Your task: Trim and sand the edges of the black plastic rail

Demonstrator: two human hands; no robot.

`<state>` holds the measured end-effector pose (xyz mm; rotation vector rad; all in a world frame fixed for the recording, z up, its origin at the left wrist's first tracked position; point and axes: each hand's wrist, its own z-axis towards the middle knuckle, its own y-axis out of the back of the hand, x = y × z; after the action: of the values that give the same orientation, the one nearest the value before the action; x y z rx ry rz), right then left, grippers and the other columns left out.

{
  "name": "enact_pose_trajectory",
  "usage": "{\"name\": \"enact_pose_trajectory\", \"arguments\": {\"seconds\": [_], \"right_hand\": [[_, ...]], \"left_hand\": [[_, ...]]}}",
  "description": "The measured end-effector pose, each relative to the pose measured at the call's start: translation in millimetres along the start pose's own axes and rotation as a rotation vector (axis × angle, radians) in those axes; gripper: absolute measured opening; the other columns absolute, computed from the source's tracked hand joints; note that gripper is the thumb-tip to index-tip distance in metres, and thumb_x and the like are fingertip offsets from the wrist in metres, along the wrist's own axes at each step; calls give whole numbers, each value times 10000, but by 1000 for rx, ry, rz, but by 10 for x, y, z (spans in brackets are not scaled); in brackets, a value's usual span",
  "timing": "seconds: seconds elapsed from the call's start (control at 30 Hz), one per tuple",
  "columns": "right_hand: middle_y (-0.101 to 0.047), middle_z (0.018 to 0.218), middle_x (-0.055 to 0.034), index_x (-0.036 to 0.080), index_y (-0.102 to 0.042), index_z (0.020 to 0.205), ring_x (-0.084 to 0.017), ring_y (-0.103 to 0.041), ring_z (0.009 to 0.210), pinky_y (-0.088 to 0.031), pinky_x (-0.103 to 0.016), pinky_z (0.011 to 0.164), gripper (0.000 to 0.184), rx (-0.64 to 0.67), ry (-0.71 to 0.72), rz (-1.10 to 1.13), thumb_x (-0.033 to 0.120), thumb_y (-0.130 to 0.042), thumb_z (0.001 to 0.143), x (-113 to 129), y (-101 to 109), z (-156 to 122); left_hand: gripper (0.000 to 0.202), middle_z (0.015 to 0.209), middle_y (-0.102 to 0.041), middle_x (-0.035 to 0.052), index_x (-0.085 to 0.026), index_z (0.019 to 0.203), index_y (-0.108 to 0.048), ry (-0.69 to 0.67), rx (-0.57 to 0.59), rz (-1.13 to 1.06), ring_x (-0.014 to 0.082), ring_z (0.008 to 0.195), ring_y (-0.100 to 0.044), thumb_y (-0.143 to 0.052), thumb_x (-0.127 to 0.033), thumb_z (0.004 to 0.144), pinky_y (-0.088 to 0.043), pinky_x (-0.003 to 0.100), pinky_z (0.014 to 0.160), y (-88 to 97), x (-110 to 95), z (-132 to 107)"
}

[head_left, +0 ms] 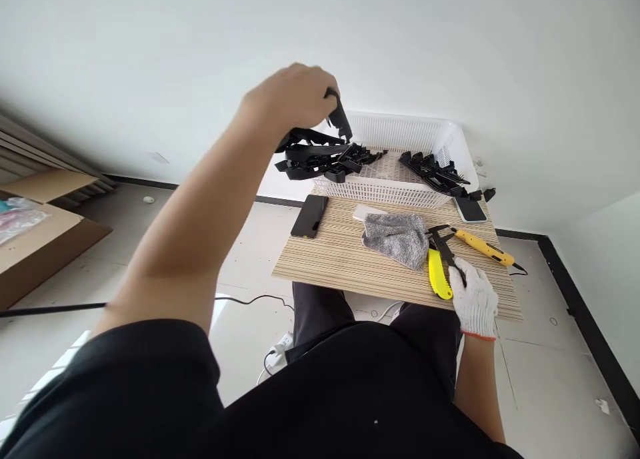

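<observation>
My bare left hand (300, 96) is raised over the left end of a white plastic basket (390, 194). Its fingers are closed on a black plastic part (341, 120) that hangs down at a slant. Beneath it, a pile of similar black parts (320, 156) lies across the basket's left side and overhangs the rim. A second heap of black parts (434, 171) rests at the right end. My right hand (474, 299), in a white knitted glove, grips a dark caliper (443, 244) near the table's right side. The caliper's jaws point away from me.
On the wood-grain table (335, 259) lie a black phone (310, 216), a grey cloth (397, 238), a bright yellow toothed tool (438, 276), a yellow corded pen-shaped tool (483, 246) and a dark-faced device (471, 210). A cardboard box (50, 246) stands left on the floor.
</observation>
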<state>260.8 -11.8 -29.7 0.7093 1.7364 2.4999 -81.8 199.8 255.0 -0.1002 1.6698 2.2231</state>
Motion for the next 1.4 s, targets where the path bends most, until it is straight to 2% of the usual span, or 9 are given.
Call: {"name": "enact_pose_trajectory", "arguments": {"seconds": [0.17, 0.4, 0.6, 0.77, 0.83, 0.97, 1.07, 1.2, 1.4], "right_hand": [[-730, 1121, -68, 261, -686, 1239, -227, -644, 941, -372, -326, 706, 367, -24, 23, 3, 453, -501, 987, -31, -26, -5], [-732, 1111, -70, 254, -695, 1230, -225, -648, 941, -376, -328, 713, 362, -29, 22, 8, 444, -512, 982, -28, -27, -9], [-730, 1105, -66, 261, -695, 1228, -227, -650, 942, -379, -330, 720, 365, -35, 16, 10, 452, -508, 980, -20, -23, -9], [-727, 1139, -73, 261, -689, 1240, -228, -644, 949, -373, -332, 724, 375, -21, 16, 11, 451, -496, 981, -36, -32, -9], [-727, 1138, -80, 252, -687, 1244, -229, -643, 947, -373, -333, 730, 389, -30, 23, 20, 459, -486, 984, -42, -36, -13], [-722, 1139, -88, 232, -689, 1237, -228, -641, 977, -389, -327, 765, 396, -31, 24, 63, 453, -477, 987, -34, -34, -18], [-721, 1145, -75, 239, -694, 1225, -221, -641, 1002, -396, -319, 780, 377, -34, 14, 80, 446, -491, 984, -27, -33, -18], [-722, 1131, -55, 251, -688, 1226, -205, -647, 977, -397, -309, 768, 353, -41, 20, 84, 433, -503, 987, -41, -43, -23], [-720, 1106, -58, 252, -694, 1208, -206, -640, 954, -386, -313, 753, 350, -53, 16, 72, 447, -504, 988, -62, -67, -41]], "left_hand": [[177, 724, -606, -3, -289, 757, -645, 87, 137, -131, 257, 1063, -451, -784, -275, 648, -214, 614, 1175, -357, 234, 232], [309, 564, -459, -28, -292, 848, -714, 73, 178, 10, 217, 897, -442, -842, -279, 567, -348, 610, 1079, -439, 305, 209], [488, 1158, -677, 78, -232, 1243, -648, 177, 282, 159, 294, 1126, -479, -767, -348, 784, -314, 737, 1053, -312, 98, 53], [578, 1423, -538, 141, -194, 1421, -511, -156, 90, 109, 368, 1344, -358, -651, -416, 906, -255, 682, 1144, -300, -329, -54], [560, 1421, -528, 136, -193, 1449, -481, -340, 122, 52, 362, 1340, -389, -566, -445, 956, -303, 638, 1142, -387, -614, -94], [637, 1333, -571, 89, -192, 1398, -521, -665, 358, 25, 349, 1347, -437, -674, -517, 872, -381, 512, 1111, -815, -1178, -164], [572, 1331, -582, 131, -156, 1312, -578, -747, 358, 73, 378, 1316, -469, -734, -419, 829, -419, 471, 1062, -1222, -1428, -180], [493, 1340, -581, 204, -111, 1313, -583, -750, 256, 207, 383, 1230, -545, -669, -213, 838, -446, 453, 992, -1497, -1451, -125], [434, 1238, -644, 180, -157, 1367, -566, -604, 227, 171, 313, 1101, -629, -438, -152, 953, -470, 435, 926, -1319, -1102, 26]]}}
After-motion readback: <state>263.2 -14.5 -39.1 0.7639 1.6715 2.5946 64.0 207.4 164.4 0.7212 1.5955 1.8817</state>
